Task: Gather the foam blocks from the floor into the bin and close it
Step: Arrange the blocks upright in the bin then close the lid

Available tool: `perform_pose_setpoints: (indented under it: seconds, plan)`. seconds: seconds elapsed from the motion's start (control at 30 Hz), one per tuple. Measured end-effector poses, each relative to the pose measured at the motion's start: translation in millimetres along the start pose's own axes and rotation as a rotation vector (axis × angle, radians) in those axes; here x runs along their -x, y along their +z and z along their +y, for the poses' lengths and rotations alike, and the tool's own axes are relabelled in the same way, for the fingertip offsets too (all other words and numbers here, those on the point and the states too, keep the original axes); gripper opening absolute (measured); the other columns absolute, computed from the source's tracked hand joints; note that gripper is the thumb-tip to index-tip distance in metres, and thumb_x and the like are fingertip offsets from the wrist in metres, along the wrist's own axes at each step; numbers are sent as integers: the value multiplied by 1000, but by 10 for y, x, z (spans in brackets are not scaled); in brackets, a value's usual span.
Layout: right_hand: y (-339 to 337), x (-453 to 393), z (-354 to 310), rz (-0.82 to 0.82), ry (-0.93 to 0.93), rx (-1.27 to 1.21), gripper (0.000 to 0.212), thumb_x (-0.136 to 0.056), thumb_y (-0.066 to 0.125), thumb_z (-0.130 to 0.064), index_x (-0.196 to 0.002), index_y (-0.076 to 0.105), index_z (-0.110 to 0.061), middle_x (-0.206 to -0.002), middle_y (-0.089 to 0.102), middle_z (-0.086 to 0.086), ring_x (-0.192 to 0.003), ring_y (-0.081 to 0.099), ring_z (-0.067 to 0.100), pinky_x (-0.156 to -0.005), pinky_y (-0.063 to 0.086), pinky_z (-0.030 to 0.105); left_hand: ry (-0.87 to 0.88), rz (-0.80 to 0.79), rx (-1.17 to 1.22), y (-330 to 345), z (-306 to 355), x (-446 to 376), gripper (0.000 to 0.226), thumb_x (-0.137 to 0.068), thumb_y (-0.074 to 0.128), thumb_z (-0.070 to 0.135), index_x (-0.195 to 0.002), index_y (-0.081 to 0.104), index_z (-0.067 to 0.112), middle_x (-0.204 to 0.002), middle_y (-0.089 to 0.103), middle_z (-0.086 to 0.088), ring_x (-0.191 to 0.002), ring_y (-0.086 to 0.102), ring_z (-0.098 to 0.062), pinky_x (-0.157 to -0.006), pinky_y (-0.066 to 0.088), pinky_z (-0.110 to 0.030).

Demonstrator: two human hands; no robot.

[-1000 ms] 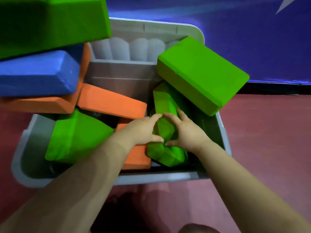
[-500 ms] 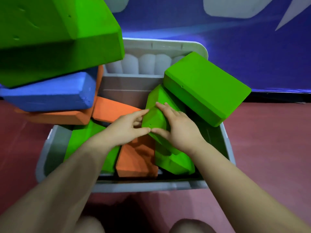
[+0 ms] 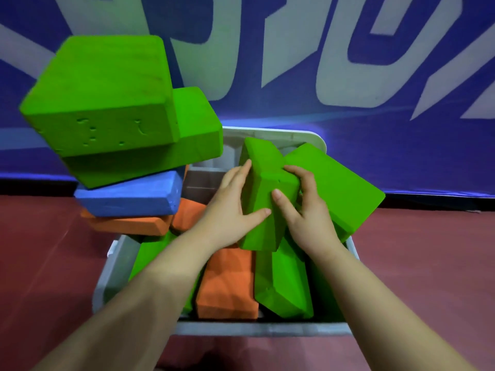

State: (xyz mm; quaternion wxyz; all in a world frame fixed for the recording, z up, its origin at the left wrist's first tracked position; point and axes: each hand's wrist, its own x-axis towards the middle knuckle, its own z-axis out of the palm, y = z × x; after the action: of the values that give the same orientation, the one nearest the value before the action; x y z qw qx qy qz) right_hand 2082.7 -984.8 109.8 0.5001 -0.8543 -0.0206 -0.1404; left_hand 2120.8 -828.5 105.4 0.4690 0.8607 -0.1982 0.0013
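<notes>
Two bare hands hold a green foam block (image 3: 267, 194) above the open grey bin (image 3: 265, 329), which stands on the red floor (image 3: 417, 263) before a blue banner (image 3: 294, 62). The left hand (image 3: 235, 210) lies along the block's left face with its thumb across the front; the right hand (image 3: 308, 210) wraps the right edge, fingers curled over it, so each grip is clamped on the same block.

Beneath it, an orange block (image 3: 227, 285) and another green block (image 3: 281, 285) stand on edge inside the bin, while a large green block (image 3: 342, 188) leans across the right rim. At the left, a leaning stack rises over the bin's edge: two green blocks (image 3: 107, 103) on a blue block (image 3: 128, 199) on an orange one (image 3: 128, 223).

The step appears to be re-seating the held block so the load sits lower. Done well, it probably means turning the block flat or on edge to match its neighbours, then pressing it into a gap rather than dropping it on top. The stack looks precarious, so the left elbow should stay away from it. No lid is in view; closing likely depends on levelling everything below the rim first.
</notes>
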Motion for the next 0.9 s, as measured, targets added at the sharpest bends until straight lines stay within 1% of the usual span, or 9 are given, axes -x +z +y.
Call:
perform_pose_setpoints:
  seconds: [0.1, 0.17, 0.27, 0.37, 0.43, 0.57, 0.63, 0.77, 0.9]
  plan:
    - [-98, -33, -31, 146, 4, -101, 41, -92, 59, -19, -129, 42, -16, -101, 55, -19, -83, 51, -23, -73, 36, -2, 81, 41, -25, 54, 197, -48, 97, -67, 67, 38, -149, 20, 14, -150, 32, -5, -139, 32, -16, -116, 28, -33]
    - [-157, -61, -48, 241, 13, -191, 37, -93, 55, -12, -128, 42, -11, -96, 51, -22, -78, 49, -26, -69, 34, -5, 145, 91, -65, 72, 283, -91, 89, -68, 66, 43, -143, 30, 13, -145, 38, -3, -136, 35, -15, -113, 27, -26]
    - [-261, -96, -15, 321, 22, -275, 36, -95, 51, -15, -129, 39, -13, -99, 51, -19, -78, 51, -21, -73, 40, 2, 189, 152, -116, 106, 372, -180, 79, -67, 58, 56, -133, 42, 16, -137, 44, -4, -132, 38, -12, -109, 24, -16]
    - [-420, -63, 50, 386, 78, -354, 31, -92, 51, -39, -119, 38, -35, -111, 55, -5, -91, 56, -2, -85, 52, 36, 201, 106, -126, 239, 528, -287, 80, -65, 57, 59, -133, 47, 20, -137, 46, -2, -131, 41, -12, -109, 26, -17]
    - [-576, -50, 140, 406, 144, -444, 24, -89, 51, -46, -108, 40, -35, -106, 54, -12, -89, 58, 4, -85, 50, 46, 231, 66, -121, 352, 669, -371, 80, -62, 57, 58, -133, 50, 21, -138, 49, -1, -130, 44, -13, -111, 28, -22]
    - [-960, -106, 333, 393, 266, -506, 57, -61, 63, -74, -87, 44, -27, -92, 45, 0, -86, 47, 16, -83, 41, 44, 279, -55, -257, 507, 872, -555, 82, -59, 60, 57, -136, 49, 30, -143, 46, 7, -134, 40, -16, -113, 29, -45]
    - [-1090, -107, 471, 360, 322, -492, 57, -61, 67, -66, -83, 42, -20, -85, 41, 4, -79, 42, 15, -77, 37, 33, 284, -163, -374, 565, 938, -643, 79, -67, 67, 51, -139, 42, 36, -148, 38, 13, -140, 30, -13, -115, 22, -47]
    - [-1189, -43, 736, 336, 413, -441, 31, -88, 59, -38, -97, 44, -12, -76, 44, -7, -68, 43, 5, -66, 35, 21, 252, -328, -566, 698, 971, -781, 76, -78, 69, 41, -143, 29, 42, -153, 25, 20, -144, 19, -8, -118, 12, -46]
    - [-1143, 85, 829, 240, 402, -261, 53, -87, 59, -40, -134, 39, -27, -113, 58, -13, -104, 57, 5, -93, 41, 26, 249, -438, -682, 868, 878, -748, 76, -82, 67, 38, -146, 24, 41, -156, 18, 19, -146, 11, -8, -118, 2, -49]
